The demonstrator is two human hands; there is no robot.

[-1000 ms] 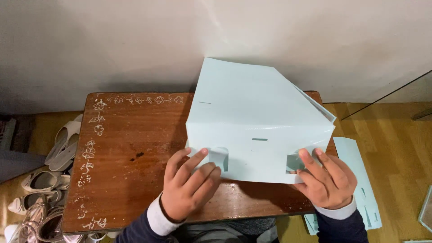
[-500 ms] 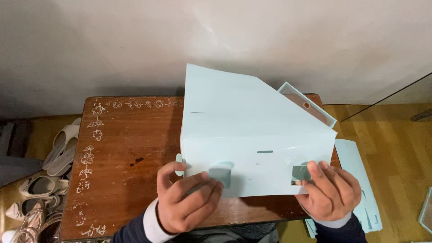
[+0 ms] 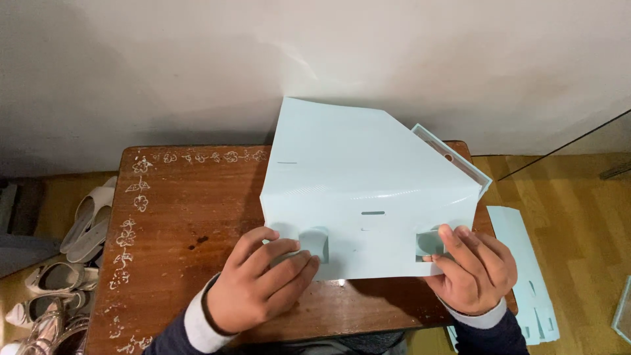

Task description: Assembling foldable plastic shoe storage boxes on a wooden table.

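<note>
A pale blue folded plastic sheet [image 3: 358, 177], creased into a box shape, stands on the brown wooden table [image 3: 184, 217]. My left hand [image 3: 253, 286] presses on its near lower left corner, fingers over a square tab opening. My right hand [image 3: 470, 269] grips the near lower right corner beside the other tab opening. A small slot sits between the two openings. A pale blue frame piece [image 3: 453, 158] shows behind the sheet's right edge.
Several pale shoes and sandals [image 3: 59, 263] lie on the floor left of the table. More pale blue flat sheets [image 3: 526, 263] lie on the wooden floor at the right. A white wall rises behind the table.
The sheet has tilted and shifted slightly; its front flap now lies lower against the table. Both hands stayed on the near corners, my left hand moving a little left and down.
</note>
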